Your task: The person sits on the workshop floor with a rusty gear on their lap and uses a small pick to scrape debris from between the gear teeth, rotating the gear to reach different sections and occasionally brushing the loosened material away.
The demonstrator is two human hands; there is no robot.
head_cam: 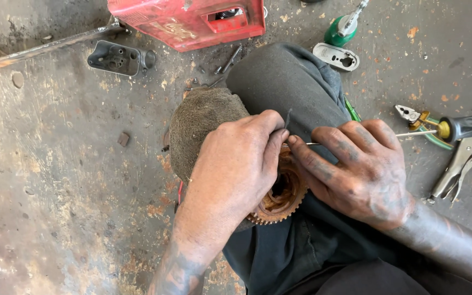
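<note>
A rusty toothed gear ring (282, 199) rests on my lap, against my dark trouser leg (296, 82) and beside my brown suede shoe (200, 117). My left hand (236, 164) lies over the gear and pinches a small dark strip (288, 116) between thumb and forefinger. My right hand (361, 169) is closed around the thin shaft of a screwdriver (468, 127) with a black and yellow handle. The handle sticks out to the right, and the tip sits close to my left thumb. Most of the gear is hidden under both hands.
On the stained concrete floor lie a red casing (192, 22), a black metal bracket (116, 57), a long metal bar (55, 43), a green oil bottle (341, 30), a grey plate (335, 56), small pliers (413, 116) and locking pliers (460, 164).
</note>
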